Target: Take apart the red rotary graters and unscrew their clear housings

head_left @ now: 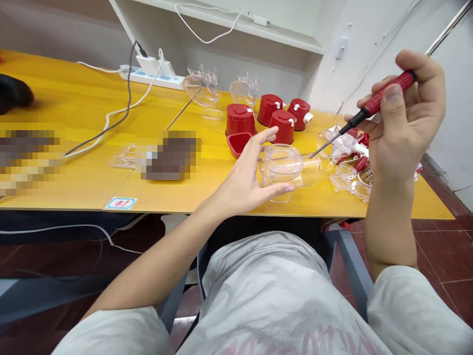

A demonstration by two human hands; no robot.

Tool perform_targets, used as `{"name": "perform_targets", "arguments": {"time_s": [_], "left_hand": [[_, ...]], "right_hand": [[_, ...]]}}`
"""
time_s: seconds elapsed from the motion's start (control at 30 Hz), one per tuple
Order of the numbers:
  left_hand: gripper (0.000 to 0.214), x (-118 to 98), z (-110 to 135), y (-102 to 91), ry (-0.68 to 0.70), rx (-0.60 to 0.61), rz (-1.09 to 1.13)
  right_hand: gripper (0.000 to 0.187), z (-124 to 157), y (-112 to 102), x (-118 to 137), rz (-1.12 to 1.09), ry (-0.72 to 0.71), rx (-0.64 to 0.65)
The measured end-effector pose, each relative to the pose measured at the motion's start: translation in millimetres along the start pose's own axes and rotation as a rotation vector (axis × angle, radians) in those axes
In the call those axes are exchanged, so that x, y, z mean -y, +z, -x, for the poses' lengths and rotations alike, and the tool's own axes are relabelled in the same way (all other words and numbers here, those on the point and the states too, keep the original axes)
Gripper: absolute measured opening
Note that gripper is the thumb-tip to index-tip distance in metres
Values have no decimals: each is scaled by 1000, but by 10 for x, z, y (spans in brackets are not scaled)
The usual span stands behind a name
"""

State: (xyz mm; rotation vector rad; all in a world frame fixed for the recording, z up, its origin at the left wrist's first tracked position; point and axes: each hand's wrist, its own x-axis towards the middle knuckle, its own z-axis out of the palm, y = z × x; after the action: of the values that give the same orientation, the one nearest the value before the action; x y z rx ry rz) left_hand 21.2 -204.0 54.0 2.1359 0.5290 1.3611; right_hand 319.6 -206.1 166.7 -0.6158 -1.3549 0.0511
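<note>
My left hand (246,172) holds a clear plastic housing (284,167) by its sides, fingers spread around it above the yellow wooden-look table (88,190). My right hand (402,118) is raised and shut on a red-handled screwdriver (384,94). The thin metal shaft of the screwdriver slants down-left, its tip close to the housing's right end. Just under the right hand lies a heap of clear and red parts (343,160), with a small metal grater plate (365,175) among them. I cannot tell whether the tip touches the housing.
Several red plastic cups (269,109) and a small red tray (238,143) stand behind the hands, with clear plastic pieces (203,86) further back. A power strip (151,76) with cables sits at the table's far edge. Two pixelated objects (170,155) lie on the left.
</note>
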Motion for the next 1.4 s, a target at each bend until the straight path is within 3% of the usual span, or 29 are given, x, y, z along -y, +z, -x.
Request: {"name": "perform_targets", "arguments": {"time_s": [0.07, 0.17, 0.23, 0.33, 0.43, 0.63, 0.77, 0.9, 1.0, 1.1, 1.2, 1.4], "left_hand": [[117, -86, -83, -97, -5, 61, -32], [88, -188, -155, -149, -56, 144, -79], [78, -210, -151, -93, -108, 114, -130], [107, -195, -104, 22, -151, -8, -185], [130, -213, -115, -51, -124, -22, -161], [105, -270, -475, -513, -98, 175, 139], [96, -251, -599, -403, -70, 409, 4], [120, -433, -595, -240, -92, 367, -373], [132, -577, -713, -276, -67, 430, -441], [116, -563, -933, -333, 57, 593, -333], [92, -451, -1083, -292, 119, 680, -264], [73, -417, -1008, -101, 97, 646, -330]], "right_hand": [[41, 119, 35, 38, -9, 28, -31], [37, 310, 100, 128, -52, 21, -74], [33, 421, 121, 213, -45, 22, -105], [27, 527, 101, 358, 21, 39, -168], [22, 555, 36, 475, 49, 23, -216], [25, 556, 31, 697, 65, -23, -143], [20, 589, 107, 816, 31, -58, -142], [24, 551, -5, 615, -8, -207, -141], [32, 477, -109, 340, -11, -334, -154], [43, 436, -109, 144, -89, -388, -162], [53, 474, -56, 113, -121, -389, -137], [44, 589, -36, 255, 0, -241, -116]]}}
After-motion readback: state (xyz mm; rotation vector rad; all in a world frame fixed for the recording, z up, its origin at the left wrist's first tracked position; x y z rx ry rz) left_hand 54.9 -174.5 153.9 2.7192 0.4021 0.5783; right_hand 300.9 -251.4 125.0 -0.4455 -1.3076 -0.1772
